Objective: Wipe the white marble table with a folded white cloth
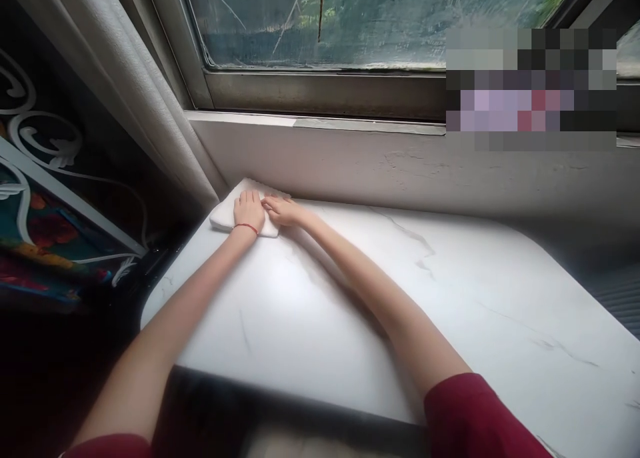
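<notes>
A folded white cloth (pixel 225 211) lies at the far left corner of a white marble-look tabletop (pixel 350 311), close to the wall. My left hand (pixel 249 210) rests flat on top of the cloth, fingers stretched out, a thin red string round the wrist. My right hand (pixel 281 209) reaches across beside it, its fingers laid flat on the cloth's right edge and touching the left hand. Both arms are stretched far forward; dark red sleeves show at the bottom of the view.
A light curtain (pixel 125 78) hangs at the left by the window frame (pixel 325 91). The wall ledge (pixel 400 165) runs behind the table. Dark furniture with white scroll ornament (pixel 45 145) and colourful fabric stands to the left. A blurred patch covers the upper right.
</notes>
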`<act>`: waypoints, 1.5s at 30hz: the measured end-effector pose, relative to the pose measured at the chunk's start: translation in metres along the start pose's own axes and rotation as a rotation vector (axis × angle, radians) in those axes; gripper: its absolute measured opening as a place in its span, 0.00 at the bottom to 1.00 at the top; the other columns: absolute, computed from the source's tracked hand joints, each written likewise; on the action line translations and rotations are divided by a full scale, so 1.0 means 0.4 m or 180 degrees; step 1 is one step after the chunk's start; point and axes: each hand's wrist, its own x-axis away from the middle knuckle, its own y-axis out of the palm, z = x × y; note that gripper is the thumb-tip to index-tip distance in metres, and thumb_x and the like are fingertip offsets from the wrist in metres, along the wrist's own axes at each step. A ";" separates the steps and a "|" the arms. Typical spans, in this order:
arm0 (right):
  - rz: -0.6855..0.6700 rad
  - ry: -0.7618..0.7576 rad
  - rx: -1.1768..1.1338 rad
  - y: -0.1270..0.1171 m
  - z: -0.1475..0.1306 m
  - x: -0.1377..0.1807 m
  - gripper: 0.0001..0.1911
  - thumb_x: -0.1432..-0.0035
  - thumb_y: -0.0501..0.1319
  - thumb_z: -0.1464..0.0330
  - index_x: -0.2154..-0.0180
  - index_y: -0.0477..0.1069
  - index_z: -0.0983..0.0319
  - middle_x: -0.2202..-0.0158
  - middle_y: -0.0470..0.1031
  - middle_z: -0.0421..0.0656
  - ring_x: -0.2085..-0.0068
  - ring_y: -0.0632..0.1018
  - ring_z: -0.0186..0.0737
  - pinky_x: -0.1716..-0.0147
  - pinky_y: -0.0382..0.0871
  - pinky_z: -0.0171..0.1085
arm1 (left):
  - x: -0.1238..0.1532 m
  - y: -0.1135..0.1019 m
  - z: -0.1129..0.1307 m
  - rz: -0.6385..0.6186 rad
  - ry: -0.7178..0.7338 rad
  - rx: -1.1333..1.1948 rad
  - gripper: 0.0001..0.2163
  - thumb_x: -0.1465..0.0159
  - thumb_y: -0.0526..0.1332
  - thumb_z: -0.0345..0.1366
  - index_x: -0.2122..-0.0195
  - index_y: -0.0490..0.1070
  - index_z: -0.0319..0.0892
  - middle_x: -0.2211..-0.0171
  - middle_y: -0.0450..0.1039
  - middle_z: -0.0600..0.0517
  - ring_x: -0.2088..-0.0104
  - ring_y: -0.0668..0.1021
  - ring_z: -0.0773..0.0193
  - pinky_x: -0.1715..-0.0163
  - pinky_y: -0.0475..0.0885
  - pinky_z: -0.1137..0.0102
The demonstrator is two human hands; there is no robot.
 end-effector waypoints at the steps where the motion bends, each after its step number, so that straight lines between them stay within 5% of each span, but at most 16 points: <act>1: -0.0003 -0.0019 -0.0011 0.000 -0.001 0.002 0.26 0.35 0.45 0.71 0.37 0.59 0.61 0.29 0.53 0.49 0.28 0.54 0.49 0.33 0.50 0.60 | 0.003 -0.001 -0.001 -0.0007 -0.0008 0.0029 0.16 0.30 0.46 0.27 0.44 0.60 0.28 0.44 0.67 0.33 0.43 0.66 0.49 0.46 0.62 0.57; 11: -0.0040 -0.0054 0.0221 -0.028 -0.051 0.132 0.22 0.34 0.47 0.73 0.41 0.62 0.63 0.35 0.64 0.53 0.32 0.62 0.48 0.37 0.58 0.58 | 0.130 -0.076 0.020 -0.0366 0.0377 -0.0107 0.20 0.31 0.50 0.38 0.43 0.65 0.32 0.45 0.69 0.35 0.45 0.70 0.43 0.48 0.66 0.55; 17: 0.0055 -0.0238 0.1126 0.006 -0.164 0.457 0.22 0.34 0.51 0.70 0.40 0.61 0.66 0.39 0.67 0.61 0.39 0.70 0.56 0.48 0.71 0.54 | 0.384 -0.205 0.105 -0.0552 0.1628 -0.0423 0.19 0.30 0.49 0.39 0.50 0.72 0.32 0.55 0.75 0.37 0.55 0.75 0.47 0.57 0.70 0.58; 20: 0.0527 -0.0443 0.1621 0.060 -0.229 0.659 0.25 0.35 0.49 0.74 0.37 0.58 0.71 0.39 0.66 0.66 0.39 0.71 0.59 0.48 0.71 0.54 | 0.534 -0.251 0.170 -0.0313 0.2306 -0.0630 0.17 0.32 0.51 0.35 0.51 0.75 0.33 0.54 0.76 0.38 0.54 0.75 0.48 0.57 0.70 0.59; 23: 0.0820 -0.0473 0.1836 0.088 -0.254 0.802 0.27 0.37 0.51 0.71 0.38 0.60 0.76 0.40 0.66 0.71 0.40 0.71 0.64 0.49 0.72 0.55 | 0.610 -0.251 0.224 0.0144 0.2687 -0.0432 0.19 0.32 0.51 0.36 0.48 0.75 0.31 0.49 0.75 0.37 0.47 0.73 0.47 0.48 0.67 0.57; 26: 0.0598 -0.0258 0.1690 0.070 -0.226 0.839 0.28 0.38 0.50 0.69 0.39 0.63 0.73 0.39 0.66 0.69 0.39 0.71 0.65 0.50 0.72 0.55 | 0.583 -0.209 0.256 0.0323 0.2885 -0.0076 0.22 0.31 0.49 0.41 0.47 0.75 0.33 0.48 0.76 0.37 0.46 0.74 0.47 0.47 0.67 0.57; 30: 0.0299 0.0232 0.1330 0.022 -0.140 0.761 0.31 0.38 0.49 0.69 0.35 0.61 0.69 0.35 0.62 0.65 0.36 0.68 0.65 0.47 0.69 0.58 | 0.457 -0.143 0.289 -0.0055 0.2588 0.0174 0.23 0.31 0.49 0.43 0.43 0.71 0.36 0.43 0.72 0.37 0.42 0.71 0.47 0.43 0.66 0.56; 36: 0.0439 0.0494 0.1204 -0.002 0.007 0.621 0.32 0.35 0.46 0.69 0.32 0.54 0.76 0.31 0.51 0.67 0.31 0.57 0.67 0.39 0.57 0.58 | 0.279 -0.083 0.328 -0.0238 0.1963 0.0245 0.26 0.32 0.50 0.43 0.41 0.66 0.28 0.37 0.64 0.32 0.37 0.66 0.44 0.39 0.62 0.54; 45: 0.0736 0.0584 0.1082 -0.028 0.175 0.489 0.32 0.35 0.44 0.68 0.32 0.54 0.72 0.29 0.50 0.62 0.30 0.55 0.61 0.37 0.53 0.55 | 0.072 -0.028 0.352 -0.0078 0.2094 0.0270 0.21 0.32 0.51 0.42 0.47 0.69 0.31 0.46 0.71 0.34 0.46 0.72 0.45 0.47 0.65 0.55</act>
